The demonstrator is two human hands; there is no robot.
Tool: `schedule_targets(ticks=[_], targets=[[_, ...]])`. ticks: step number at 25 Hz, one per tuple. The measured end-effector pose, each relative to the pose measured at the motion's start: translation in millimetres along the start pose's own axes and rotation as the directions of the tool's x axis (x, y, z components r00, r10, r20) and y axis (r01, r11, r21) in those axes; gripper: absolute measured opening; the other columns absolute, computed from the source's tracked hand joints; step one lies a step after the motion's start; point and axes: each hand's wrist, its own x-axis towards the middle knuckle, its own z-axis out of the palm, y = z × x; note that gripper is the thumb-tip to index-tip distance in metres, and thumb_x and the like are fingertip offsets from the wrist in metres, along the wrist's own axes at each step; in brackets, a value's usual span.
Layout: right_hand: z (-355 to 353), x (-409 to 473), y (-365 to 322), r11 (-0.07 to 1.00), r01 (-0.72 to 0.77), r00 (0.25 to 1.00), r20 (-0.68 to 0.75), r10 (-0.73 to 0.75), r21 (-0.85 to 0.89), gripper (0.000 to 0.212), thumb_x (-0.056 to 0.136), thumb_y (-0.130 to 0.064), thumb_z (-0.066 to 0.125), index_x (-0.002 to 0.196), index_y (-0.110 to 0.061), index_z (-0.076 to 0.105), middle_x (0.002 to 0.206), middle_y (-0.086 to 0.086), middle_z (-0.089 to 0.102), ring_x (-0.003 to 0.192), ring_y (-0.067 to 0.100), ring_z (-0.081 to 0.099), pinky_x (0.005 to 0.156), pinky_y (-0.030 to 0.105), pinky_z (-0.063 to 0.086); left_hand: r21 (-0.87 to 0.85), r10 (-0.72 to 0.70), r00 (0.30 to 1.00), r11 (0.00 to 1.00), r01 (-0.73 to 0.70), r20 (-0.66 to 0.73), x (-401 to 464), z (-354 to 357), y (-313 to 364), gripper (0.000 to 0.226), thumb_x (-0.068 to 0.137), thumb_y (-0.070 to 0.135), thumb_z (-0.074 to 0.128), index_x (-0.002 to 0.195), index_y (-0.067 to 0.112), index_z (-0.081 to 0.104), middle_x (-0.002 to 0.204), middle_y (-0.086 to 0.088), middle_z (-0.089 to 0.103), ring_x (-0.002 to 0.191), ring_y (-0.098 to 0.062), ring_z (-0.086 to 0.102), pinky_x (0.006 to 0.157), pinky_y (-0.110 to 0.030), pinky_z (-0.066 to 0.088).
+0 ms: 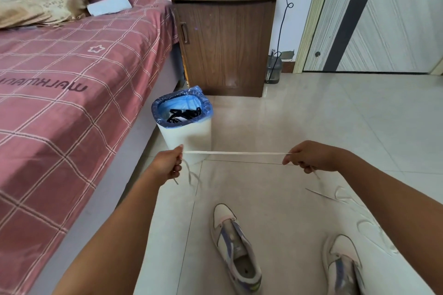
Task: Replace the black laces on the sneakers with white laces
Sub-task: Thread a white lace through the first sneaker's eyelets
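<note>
Mid-frame: left hand [169,163] and right hand [309,157] each pinch one end of a white lace [233,153], drawn taut and level between them, its tips dangling below the fists; black laces [183,115] lie in the bin [185,130] above, so removal appears done; two sneakers [236,246] at lower frame stand unlaced on the floor; a further lace [345,195] lies at right; threading of both shoes remains.

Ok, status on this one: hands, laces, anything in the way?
Left hand and right hand pinch a white lace, stretched taut. Both sneakers unlaced on the floor. Black laces in the bin. Nothing blocking.
</note>
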Motion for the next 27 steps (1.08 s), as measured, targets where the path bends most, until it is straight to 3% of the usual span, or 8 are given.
schedule_targets(ticks=[5, 13, 15, 17, 19, 21, 24, 27], targets=[[-24.6, -1.8, 28.5, 0.988, -0.128, 0.991, 0.043, 0.124, 0.085, 0.027, 0.095, -0.021, 0.055, 0.096, 0.002, 0.068, 0.064, 0.003, 0.041, 0.052, 0.013, 0.031, 0.048, 0.024, 0.032, -0.195, -0.098, 0.977, 0.979, 0.060, -0.190, 16.0, -29.6, -18.8, 0.037, 0.095, 0.028, 0.053, 0.062, 0.015, 0.041, 0.038, 0.003, 0.035, 0.039, -0.012, 0.032, 0.043, -0.021, 0.028], [-50.5, -0.2, 63.0, 0.946, -0.278, 0.957, -0.042, 0.288, 0.165, 0.036, 0.097, -0.026, 0.051, 0.101, 0.008, 0.065, 0.057, 0.005, 0.051, 0.047, 0.015, 0.040, 0.049, 0.025, 0.041, -0.211, -0.131, 0.950, 0.975, 0.071, -0.283, 16.6, -44.9, -25.0, 0.037, 0.095, 0.029, 0.053, 0.064, 0.011, 0.047, 0.048, -0.002, 0.039, 0.047, -0.015, 0.034, 0.045, -0.026, 0.031], [-52.2, -1.1, 62.5, 0.927, -0.279, 0.954, -0.039, 0.297, 0.250, 0.040, 0.097, -0.029, 0.049, 0.104, 0.008, 0.062, 0.051, 0.002, 0.043, 0.038, 0.011, 0.031, 0.040, 0.022, 0.033, -0.229, -0.067, 0.970, 0.973, 0.012, -0.234, 16.1, -43.3, -18.3, 0.033, 0.098, 0.032, 0.048, 0.073, 0.011, 0.053, 0.051, -0.001, 0.043, 0.047, -0.013, 0.035, 0.045, -0.024, 0.031], [-51.9, 2.2, 52.1, 0.886, -0.180, 0.970, -0.074, 0.232, 0.427, 0.042, 0.098, -0.034, 0.045, 0.099, 0.005, 0.060, 0.049, -0.001, 0.036, 0.034, 0.008, 0.025, 0.033, 0.018, 0.026, -0.306, 0.079, 0.994, 0.947, -0.097, -0.070, 13.9, -41.2, 5.0, 0.023, 0.102, 0.027, 0.039, 0.087, 0.014, 0.051, 0.058, 0.000, 0.054, 0.047, -0.009, 0.040, 0.046, -0.021, 0.034], [-49.0, 9.6, 38.2, 0.768, -0.050, 0.972, -0.145, 0.184, 0.638, 0.039, 0.100, -0.033, 0.041, 0.091, 0.001, 0.057, 0.055, 0.001, 0.034, 0.030, 0.006, 0.025, 0.030, 0.014, 0.023, -0.379, 0.216, 0.975, 0.907, -0.182, 0.050, 11.6, -37.0, 31.8, 0.021, 0.101, 0.008, 0.034, 0.091, 0.022, 0.046, 0.067, 0.000, 0.066, 0.049, -0.006, 0.047, 0.047, -0.018, 0.038], [-36.6, 19.1, 28.8, 0.691, -0.047, 0.969, -0.135, 0.208, 0.721, 0.033, 0.101, -0.023, 0.038, 0.083, 0.000, 0.052, 0.062, 0.005, 0.037, 0.028, 0.006, 0.030, 0.030, 0.010, 0.023, -0.357, 0.241, 0.968, 0.912, -0.202, 0.067, 7.8, -32.4, 36.0, 0.032, 0.096, -0.007, 0.034, 0.093, 0.022, 0.047, 0.079, -0.005, 0.068, 0.054, -0.007, 0.052, 0.047, -0.017, 0.042], [1.1, 31.2, 25.7, 0.700, -0.202, 0.960, -0.004, 0.280, 0.685, 0.035, 0.102, -0.016, 0.035, 0.075, 0.001, 0.049, 0.060, 0.010, 0.043, 0.035, 0.010, 0.038, 0.030, 0.010, 0.028, -0.356, 0.046, 0.999, 0.934, -0.037, 0.017, 10.0, -28.3, -4.1, 0.017, 0.094, -0.012, 0.041, 0.103, -0.002, 0.051, 0.091, -0.017, 0.063, 0.073, -0.018, 0.062, 0.054, -0.015, 0.054], [51.3, 43.0, 35.0, 0.737, -0.334, 0.932, 0.091, 0.350, 0.588, 0.041, 0.101, -0.035, 0.037, 0.073, -0.007, 0.048, 0.045, 0.004, 0.041, 0.027, 0.007, 0.032, 0.030, 0.008, 0.024, -0.362, -0.210, 0.976, 0.907, 0.213, 0.048, 13.7, -16.5, -60.9, 0.008, 0.091, -0.003, 0.055, 0.089, -0.010, 0.058, 0.075, -0.015, 0.063, 0.054, -0.016, 0.067, 0.051, -0.017, 0.055]])
